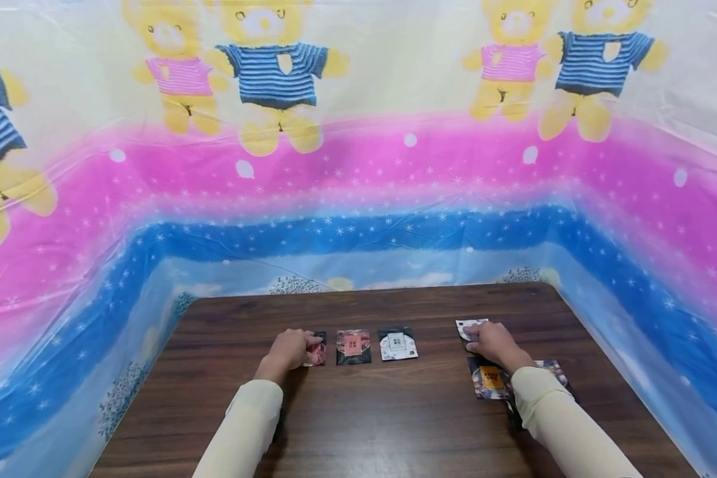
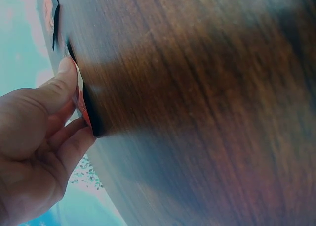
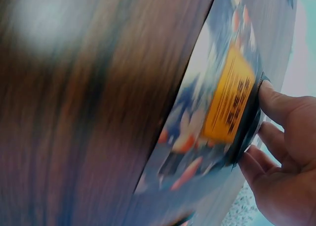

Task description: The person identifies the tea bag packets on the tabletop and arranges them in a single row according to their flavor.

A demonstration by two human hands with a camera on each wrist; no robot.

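My left hand (image 1: pixel 291 348) pinches a red-and-black sachet (image 1: pixel 319 352) at the left end of a row. In the left wrist view, thumb and fingers hold that sachet (image 2: pixel 83 95) by its two sides, flat on the table. To its right lie a pink-labelled sachet (image 1: pixel 354 346) and a white sachet with a black top (image 1: pixel 398 344). My right hand (image 1: pixel 497 345) grips a white-and-black sachet (image 1: pixel 469 326), partly hidden under the fingers. Just nearer, a sachet with an orange label (image 1: pixel 491 380) lies beneath the right wrist; the right wrist view shows its label (image 3: pixel 229 100) close up.
More patterned sachets (image 1: pixel 552 373) lie partly under the right forearm. The brown wooden table (image 1: pixel 382 418) has its far edge against a hanging cloth (image 1: pixel 358 159) printed with bears, which also runs down both sides.
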